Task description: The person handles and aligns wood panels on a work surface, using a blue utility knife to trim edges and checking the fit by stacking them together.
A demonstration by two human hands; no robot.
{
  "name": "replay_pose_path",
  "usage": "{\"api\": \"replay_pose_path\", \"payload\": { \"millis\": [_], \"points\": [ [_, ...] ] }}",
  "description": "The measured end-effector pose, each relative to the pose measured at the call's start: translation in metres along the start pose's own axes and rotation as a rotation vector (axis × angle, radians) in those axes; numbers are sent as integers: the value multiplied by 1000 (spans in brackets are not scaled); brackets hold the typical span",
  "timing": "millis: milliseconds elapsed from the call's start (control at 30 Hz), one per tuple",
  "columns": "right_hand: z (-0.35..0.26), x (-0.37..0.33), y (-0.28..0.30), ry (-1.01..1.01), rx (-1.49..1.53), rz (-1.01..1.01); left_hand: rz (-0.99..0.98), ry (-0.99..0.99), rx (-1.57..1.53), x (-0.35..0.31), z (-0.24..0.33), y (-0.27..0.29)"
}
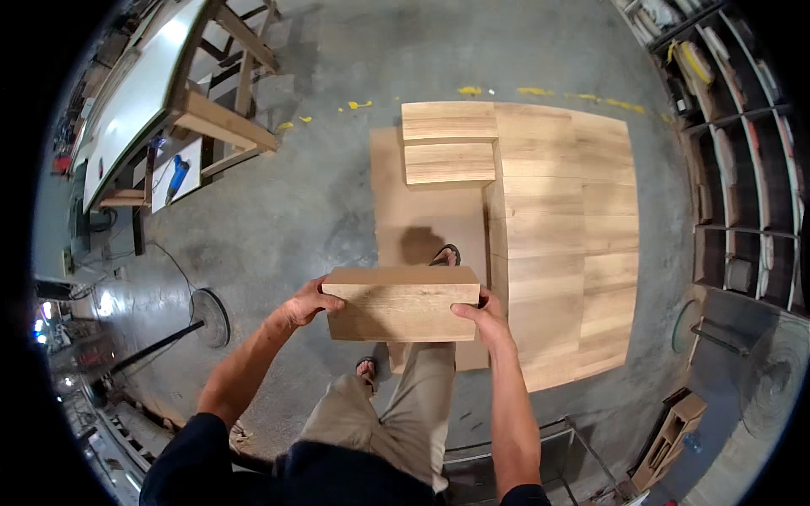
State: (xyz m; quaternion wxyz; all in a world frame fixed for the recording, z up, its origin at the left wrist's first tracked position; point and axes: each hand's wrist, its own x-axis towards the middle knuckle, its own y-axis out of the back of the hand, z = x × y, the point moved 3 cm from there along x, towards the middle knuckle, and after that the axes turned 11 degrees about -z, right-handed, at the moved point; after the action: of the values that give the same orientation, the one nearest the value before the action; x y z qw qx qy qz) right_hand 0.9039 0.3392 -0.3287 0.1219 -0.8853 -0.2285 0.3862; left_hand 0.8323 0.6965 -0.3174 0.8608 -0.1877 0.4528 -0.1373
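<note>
Between my two hands I hold a rectangular wood-grain box (401, 314), in front of my legs and above the floor. My left hand (308, 304) grips its left end with the thumb on the upper face. At the right end, my right hand (487, 317) is closed the same way, thumb on top. The box's far side looks plain brown; its underside is hidden. Beyond it and to the right stands a large block of matching wood-grain boxes (544, 219), set close together. Two of them (449, 163) jut out to the left at the far end.
A brown cardboard sheet (430, 207) lies on the concrete floor, with one of my feet on it. At the far left stands a white-topped workbench (139, 93), a blue power tool (177, 175) on its lower shelf. A round-based stand (210, 318) is left; shelving (742, 160) lines the right.
</note>
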Motion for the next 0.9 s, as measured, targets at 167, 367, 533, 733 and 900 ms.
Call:
{"api": "replay_pose_path", "payload": {
  "millis": [167, 367, 533, 733, 900],
  "points": [
    [-8, 129, 74, -126, -78, 50, 26, -26, -20, 129, 11, 57],
    [30, 252, 153, -115, 94, 158, 48, 56, -148, 287, -1, 117],
    [70, 310, 186, -100, 47, 223, 37, 88, -197, 355, -22, 154],
    [89, 343, 213, -69, 9, 268, 53, 96, -200, 395, -22, 167],
    [87, 358, 216, -143, -13, 266, 80, 66, -203, 400, -19, 171]
  ]
}}
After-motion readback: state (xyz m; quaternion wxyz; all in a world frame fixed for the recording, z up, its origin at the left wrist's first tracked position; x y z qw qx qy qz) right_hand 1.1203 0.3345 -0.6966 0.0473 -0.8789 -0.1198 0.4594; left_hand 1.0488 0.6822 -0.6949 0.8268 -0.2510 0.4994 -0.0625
